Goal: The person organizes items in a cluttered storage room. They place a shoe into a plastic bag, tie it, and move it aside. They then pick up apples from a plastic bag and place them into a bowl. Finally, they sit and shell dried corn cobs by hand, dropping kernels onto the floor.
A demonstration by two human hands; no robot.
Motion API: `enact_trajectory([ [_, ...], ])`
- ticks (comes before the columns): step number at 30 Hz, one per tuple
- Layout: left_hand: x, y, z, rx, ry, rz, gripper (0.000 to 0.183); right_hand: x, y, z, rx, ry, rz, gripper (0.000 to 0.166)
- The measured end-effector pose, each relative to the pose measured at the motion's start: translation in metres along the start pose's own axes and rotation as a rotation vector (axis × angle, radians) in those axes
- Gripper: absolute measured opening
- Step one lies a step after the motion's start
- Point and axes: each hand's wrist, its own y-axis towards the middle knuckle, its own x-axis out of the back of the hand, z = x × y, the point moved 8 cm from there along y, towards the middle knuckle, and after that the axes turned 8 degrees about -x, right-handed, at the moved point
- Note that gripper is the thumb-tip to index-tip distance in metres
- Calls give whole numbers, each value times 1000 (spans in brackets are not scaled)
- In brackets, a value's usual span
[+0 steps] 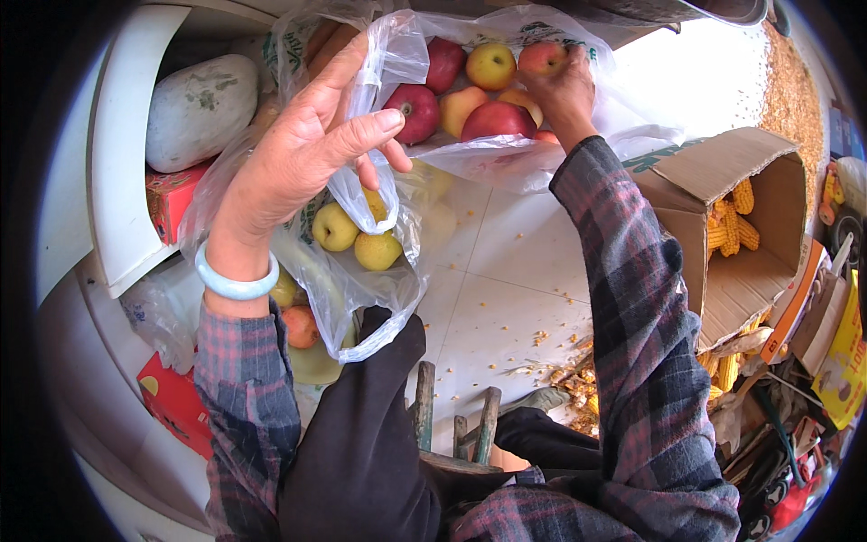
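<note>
My left hand [308, 139] is raised with its fingers apart, and the handle of a clear plastic bag [389, 325] loops over it. Inside that bag lie several yellow-green pears [334, 227]. My right hand [561, 91] reaches into another clear plastic bag [481, 166] and grips a red and yellow apple [542, 58] at its right side. Around that apple in the bag are a yellow apple [490, 66], dark red apples [413, 112] and several others. A pomegranate [300, 326] shows below my left wrist, partly behind the pear bag.
A pale winter melon [203, 112] sits on a red box [177, 200] at the left. An open cardboard box [667, 223] with corn cobs [728, 223] stands at the right. Loose kernels and husks lie on the tiled floor [501, 305]. A wooden stool [484, 433] is below me.
</note>
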Motion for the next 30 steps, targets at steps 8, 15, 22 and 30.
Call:
enact_trajectory([
  [8,-1,3,-3,-5,28,-31,69,5,-12,9,172,-161,-120,72],
  [15,-1,-1,1,5,22,4,70,4,-114,37,397,-142,160,76],
  [22,-10,-1,1,-48,-102,30,66,17,-143,30,363,44,59,69],
  [30,-18,-4,3,-74,-134,83,65,19,-161,-34,-114,574,329,67],
])
